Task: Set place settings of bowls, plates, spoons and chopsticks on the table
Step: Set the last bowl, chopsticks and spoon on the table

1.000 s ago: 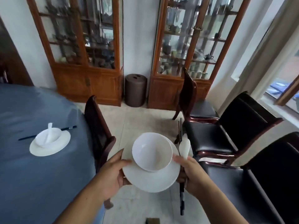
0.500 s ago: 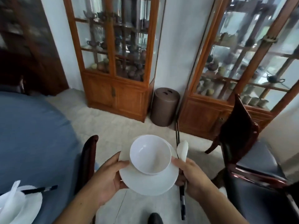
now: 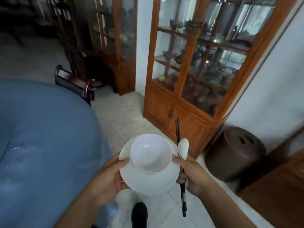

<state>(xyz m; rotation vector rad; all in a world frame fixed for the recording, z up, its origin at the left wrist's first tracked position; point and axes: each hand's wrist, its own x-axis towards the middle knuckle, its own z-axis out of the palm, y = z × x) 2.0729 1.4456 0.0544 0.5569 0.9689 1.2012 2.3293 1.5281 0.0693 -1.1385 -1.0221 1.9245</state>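
A white bowl (image 3: 150,154) sits on a white plate (image 3: 153,181) that I carry in front of me, over the floor. My left hand (image 3: 109,176) grips the plate's left rim, thumb on top. My right hand (image 3: 191,174) holds the plate's right edge together with a white spoon (image 3: 183,148) and a pair of dark chopsticks (image 3: 178,134), which stick out above and below the fist. The table, covered in blue cloth (image 3: 41,137), lies to my left.
A dark wooden chair (image 3: 74,83) stands at the table's far edge. Two glass-fronted wooden cabinets (image 3: 189,99) line the wall ahead. A brown round stool (image 3: 233,155) sits on the floor at right. My shoe (image 3: 139,214) shows on the pale tiled floor below.
The view has swung to the right along the table's edge. The set place with plate, bowl and spoon has left the picture. My hands keep the same hold.
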